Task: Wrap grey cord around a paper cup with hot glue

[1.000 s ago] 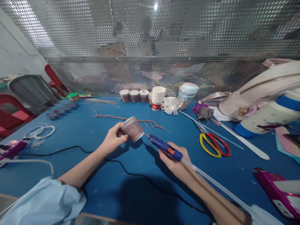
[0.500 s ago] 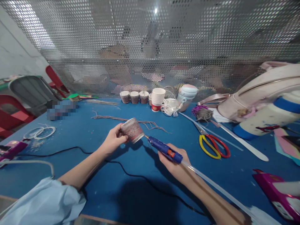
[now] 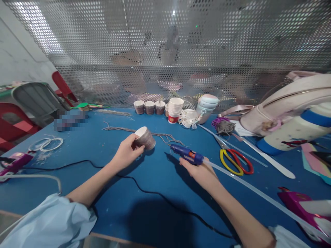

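Note:
Between the thumb and fingers of my left hand [image 3: 128, 151] is a paper cup [image 3: 146, 140] wrapped in grey-brown cord. The cup is tilted, its white inside partly showing. My right hand [image 3: 199, 170] grips a blue glue gun [image 3: 186, 153], with a long clear glue stick [image 3: 240, 181] running out of its back end. The gun's tip points toward the cup, apart from it. Behind the cup, loose grey cords [image 3: 169, 138] lie on the blue table [image 3: 155, 213].
Several wrapped cups [image 3: 149, 108] and a stack of paper cups [image 3: 176, 109] stand at the back. Scissors [image 3: 236, 162], a ball of cord [image 3: 224, 127], a bottle [image 3: 297, 129] and a bag [image 3: 281, 100] are to the right. A black cable [image 3: 155, 195] crosses the table.
The glue gun's tip has moved right, away from the cup. My left hand has turned the cup more upright, so its inside now shows.

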The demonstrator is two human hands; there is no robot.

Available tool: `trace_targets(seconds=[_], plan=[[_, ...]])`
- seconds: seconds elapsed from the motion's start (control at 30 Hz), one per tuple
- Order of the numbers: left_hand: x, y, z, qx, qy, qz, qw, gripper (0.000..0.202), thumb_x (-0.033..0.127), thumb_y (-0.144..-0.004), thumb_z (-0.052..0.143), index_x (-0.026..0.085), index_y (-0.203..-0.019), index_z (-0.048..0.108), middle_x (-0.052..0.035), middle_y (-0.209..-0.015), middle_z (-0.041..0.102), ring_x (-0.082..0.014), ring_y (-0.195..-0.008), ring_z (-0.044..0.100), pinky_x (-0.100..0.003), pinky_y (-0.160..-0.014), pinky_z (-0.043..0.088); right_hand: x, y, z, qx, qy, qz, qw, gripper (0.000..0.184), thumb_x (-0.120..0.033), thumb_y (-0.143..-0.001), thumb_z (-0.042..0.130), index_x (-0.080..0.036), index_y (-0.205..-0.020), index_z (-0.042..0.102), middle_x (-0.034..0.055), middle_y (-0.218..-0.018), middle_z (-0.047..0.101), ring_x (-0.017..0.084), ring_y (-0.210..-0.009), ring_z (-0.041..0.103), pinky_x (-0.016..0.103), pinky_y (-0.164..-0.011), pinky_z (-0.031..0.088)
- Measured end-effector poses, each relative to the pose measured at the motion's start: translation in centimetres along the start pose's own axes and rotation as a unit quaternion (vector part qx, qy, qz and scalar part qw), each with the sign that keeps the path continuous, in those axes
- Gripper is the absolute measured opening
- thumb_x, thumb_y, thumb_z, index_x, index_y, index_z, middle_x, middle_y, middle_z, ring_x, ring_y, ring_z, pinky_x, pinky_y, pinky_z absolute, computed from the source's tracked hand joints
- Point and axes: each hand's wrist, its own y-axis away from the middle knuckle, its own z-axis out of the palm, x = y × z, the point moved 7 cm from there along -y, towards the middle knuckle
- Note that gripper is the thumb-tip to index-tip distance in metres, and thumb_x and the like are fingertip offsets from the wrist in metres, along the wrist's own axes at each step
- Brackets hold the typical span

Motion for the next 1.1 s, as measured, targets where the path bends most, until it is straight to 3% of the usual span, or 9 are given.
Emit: trace_targets(seconds=[0.17, 0.27, 0.37, 0.47, 0.57, 0.7, 0.83, 0.93, 1.1], plan=[[0.1, 0.5, 1.0, -0.006, -0.157, 0.095, 0.983, 0.016, 0.022, -0.083, 0.052, 0.019, -0.099, 0.054, -0.0045, -0.089, 0.062, -0.0169, -0.072, 0.058, -0.03, -0.066, 0.046, 1.1, -1.0, 0.7, -0.076, 0.046, 0.017, 0.996, 0.033, -0.047, -0.076, 0.058, -0.02, -0.057, 0.059, -0.001, -0.047, 0.055, 0.015, -0.048, 0.056, 0.025, -0.049, 0.04], [0.4, 0.9, 1.7, -0.039, -0.166, 0.123, 0.978, 0.024, 0.02, -0.084, 0.05, 0.02, -0.107, 0.055, -0.0087, -0.108, 0.064, -0.0216, -0.092, 0.062, -0.033, -0.075, 0.05, 1.1, -1.1, 1.0, -0.085, 0.044, 0.007, 0.995, 0.03, -0.044, -0.075, 0.061, -0.019, -0.058, 0.061, -0.0002, -0.05, 0.059, 0.014, -0.049, 0.055, 0.024, -0.048, 0.039], [1.1, 0.9, 1.5, -0.062, -0.152, 0.131, 0.978, 0.036, 0.021, -0.083, 0.053, 0.021, -0.119, 0.052, -0.0087, -0.123, 0.061, -0.0204, -0.092, 0.064, -0.032, -0.076, 0.051, 0.7, -1.1, 0.9, -0.076, 0.051, -0.009, 0.996, 0.026, -0.043, -0.074, 0.063, -0.019, -0.064, 0.065, -0.0018, -0.05, 0.058, 0.013, -0.048, 0.052, 0.024, -0.048, 0.038], [1.4, 0.5, 0.0, -0.037, -0.144, 0.131, 0.98, 0.04, 0.029, -0.084, 0.056, 0.021, -0.123, 0.051, -0.0088, -0.126, 0.06, -0.0159, -0.076, 0.063, -0.031, -0.072, 0.052, 0.5, -1.1, 0.4, -0.058, 0.061, -0.012, 0.996, 0.027, -0.044, -0.073, 0.064, -0.018, -0.068, 0.068, -0.0027, -0.048, 0.056, 0.013, -0.047, 0.051, 0.023, -0.047, 0.038], [0.7, -0.3, -1.7, 0.015, -0.137, 0.12, 0.983, 0.033, 0.036, -0.088, 0.053, 0.02, -0.116, 0.056, -0.0082, -0.118, 0.061, -0.0118, -0.062, 0.057, -0.032, -0.071, 0.052, 0.9, -1.4, -0.5, -0.026, 0.071, -0.01, 0.997, 0.031, -0.048, -0.072, 0.066, -0.018, -0.069, 0.068, -0.0014, -0.05, 0.057, 0.014, -0.047, 0.051, 0.024, -0.045, 0.038], [-1.5, -1.3, -3.0, 0.059, -0.103, 0.075, 0.99, 0.033, 0.041, -0.085, 0.056, 0.019, -0.109, 0.06, -0.0097, -0.116, 0.058, -0.0165, -0.078, 0.06, -0.034, -0.072, 0.052, 2.9, -2.7, -2.7, 0.05, 0.085, 0.008, 0.995, 0.041, -0.057, -0.074, 0.06, -0.017, -0.073, 0.07, 0.0022, -0.054, 0.061, 0.016, -0.048, 0.055, 0.024, -0.042, 0.037], [-2.5, -1.7, -2.6, 0.044, -0.064, 0.065, 0.995, 0.037, 0.043, -0.085, 0.056, 0.019, -0.113, 0.059, -0.011, -0.12, 0.056, -0.0218, -0.098, 0.06, -0.035, -0.075, 0.053, 4.6, -4.1, -4.8, 0.128, 0.107, 0.013, 0.986, 0.05, -0.058, -0.08, 0.052, -0.015, -0.095, 0.072, 0.0052, -0.063, 0.066, 0.02, -0.057, 0.06, 0.026, -0.047, 0.041], [-2.4, -1.5, -1.5, 0.012, -0.038, 0.075, 0.996, 0.047, 0.042, -0.082, 0.06, 0.019, -0.122, 0.053, -0.0123, -0.125, 0.056, -0.0235, -0.107, 0.059, -0.037, -0.083, 0.053, 5.2, -4.7, -5.1, 0.145, 0.128, 0.012, 0.981, 0.051, -0.053, -0.083, 0.048, -0.013, -0.105, 0.071, 0.0071, -0.069, 0.069, 0.022, -0.063, 0.062, 0.028, -0.054, 0.044], [-1.9, -0.9, 0.4, -0.028, -0.02, 0.105, 0.994, 0.064, 0.038, -0.073, 0.071, 0.02, -0.13, 0.047, -0.0145, -0.135, 0.051, -0.028, -0.127, 0.048, -0.043, -0.098, 0.046, 5.6, -5.0, -4.6, 0.137, 0.177, 0.03, 0.974, 0.046, -0.05, -0.084, 0.048, -0.015, -0.098, 0.073, 0.0068, -0.065, 0.068, 0.024, -0.066, 0.064, 0.03, -0.059, 0.045]])
